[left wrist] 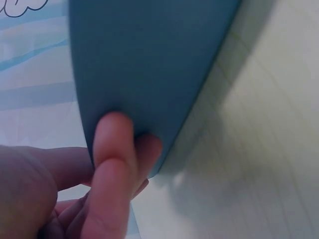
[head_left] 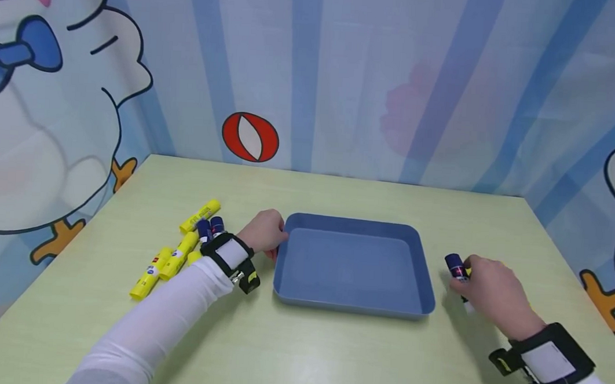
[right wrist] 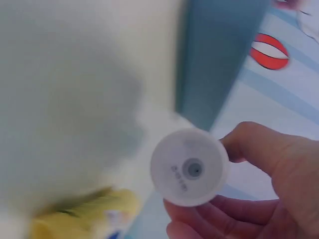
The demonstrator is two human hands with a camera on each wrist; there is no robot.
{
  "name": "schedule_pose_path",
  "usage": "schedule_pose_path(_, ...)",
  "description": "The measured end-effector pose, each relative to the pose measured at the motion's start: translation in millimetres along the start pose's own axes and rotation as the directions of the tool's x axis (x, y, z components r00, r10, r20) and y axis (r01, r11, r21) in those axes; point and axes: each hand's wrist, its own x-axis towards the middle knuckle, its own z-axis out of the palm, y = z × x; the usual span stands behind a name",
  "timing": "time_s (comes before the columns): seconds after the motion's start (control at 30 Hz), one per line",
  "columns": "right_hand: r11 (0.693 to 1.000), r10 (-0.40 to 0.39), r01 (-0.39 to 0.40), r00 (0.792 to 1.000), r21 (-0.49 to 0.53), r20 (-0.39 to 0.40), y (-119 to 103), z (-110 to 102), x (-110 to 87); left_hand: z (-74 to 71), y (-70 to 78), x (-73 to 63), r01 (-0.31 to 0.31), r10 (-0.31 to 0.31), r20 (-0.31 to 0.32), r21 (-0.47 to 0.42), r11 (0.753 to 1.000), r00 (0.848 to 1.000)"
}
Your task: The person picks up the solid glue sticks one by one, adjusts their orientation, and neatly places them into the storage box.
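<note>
Yellow tubes lie grouped on the table. The left hand pinches the left wall of the blue tray, inner floor exposed. Right of the tray, the right hand is closed around a blue-and-white tube.

pale table; striped blue backdrop behind, printed red-white ball

Pale table with tray, tubes

From above, my head view looks forward and down across the table. Both wrist views sit close, sharing the tray.
</note>
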Motion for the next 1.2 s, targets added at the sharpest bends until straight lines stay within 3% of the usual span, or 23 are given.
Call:
schedule_pose_path(0.2,0.986,0.008,-0.01,1.0,0.166,0.008,-23.6,-26.2,16.0,0.5,-1.4,1.4,0.034,-0.034,0.008,-0.028,0.999,0.999)
schedule_pose_path(0.4,0.961,-0.024,-0.006,0.994,0.275,0.109,-55.2,-29.2,42.5,1.7,-1.8,1.2,0.056,-0.056,0.016,-0.05,0.997,0.998)
schedule_pose_path(0.6,0.905,-0.068,-0.056,0.959,0.421,0.274,-81.7,-13.0,65.8,1.7,-1.7,1.1,0.058,-0.057,0.019,-0.057,0.997,0.998)
schedule_pose_path(0.8,0.839,-0.059,-0.145,0.934,0.525,0.353,-110.8,13.4,85.6,-0.2,-2.3,0.6,0.054,-0.053,0.018,-0.066,0.996,0.998)
schedule_pose_path(1.07,0.802,-0.047,-0.244,0.885,0.546,0.464,-149.8,46.7,99.2,1.3,-4.3,-0.1,0.047,-0.046,0.017,-0.067,0.997,0.999)
schedule_pose_path(1.2,0.801,-0.07,-0.254,0.86,0.542,0.506,-166.9,51.9,101.5,1.1,-2.5,-0.4,0.05,-0.049,0.023,-0.074,0.996,0.999)
